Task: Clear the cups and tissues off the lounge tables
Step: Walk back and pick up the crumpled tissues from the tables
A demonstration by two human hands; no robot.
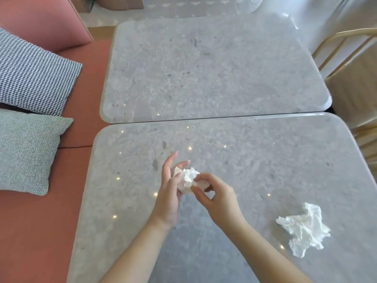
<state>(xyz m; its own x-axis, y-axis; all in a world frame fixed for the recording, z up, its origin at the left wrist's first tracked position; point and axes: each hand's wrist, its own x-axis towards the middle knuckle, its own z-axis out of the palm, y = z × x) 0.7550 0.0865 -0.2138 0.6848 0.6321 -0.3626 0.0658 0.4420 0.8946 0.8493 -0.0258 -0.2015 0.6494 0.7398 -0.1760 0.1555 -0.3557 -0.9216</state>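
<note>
Both hands over near table (pixel 265 160), meeting approx at its centre. Left hand (pixel 170 193) palm turned inward, fingers (pixel 170 160) mostly straight & fanned upward, cupping balled tissue (pixel 188 179) from the left side. Right hand (pixel 218 198) grip curled, thumb & fingertips pinching same wad from the right. Wad white, tightly scrunched, w/ a pinkish patch at lower right edge; raised off the surface or not, cannot tell. Second crumpled tissue (pixel 304 226) lying loose on same table, to the right of right forearm, well apart from both hands, near the right edge. Far table (pixel 214 68) butted against near one, grey stone-look tops on both. Left: reddish bench seat (pixel 30 231) w/ houndstooth cushion (pixel 34 76) & grey-green cushion (pixel 26 152). Right: wooden chair (pixel 346 48) beside far table.
</note>
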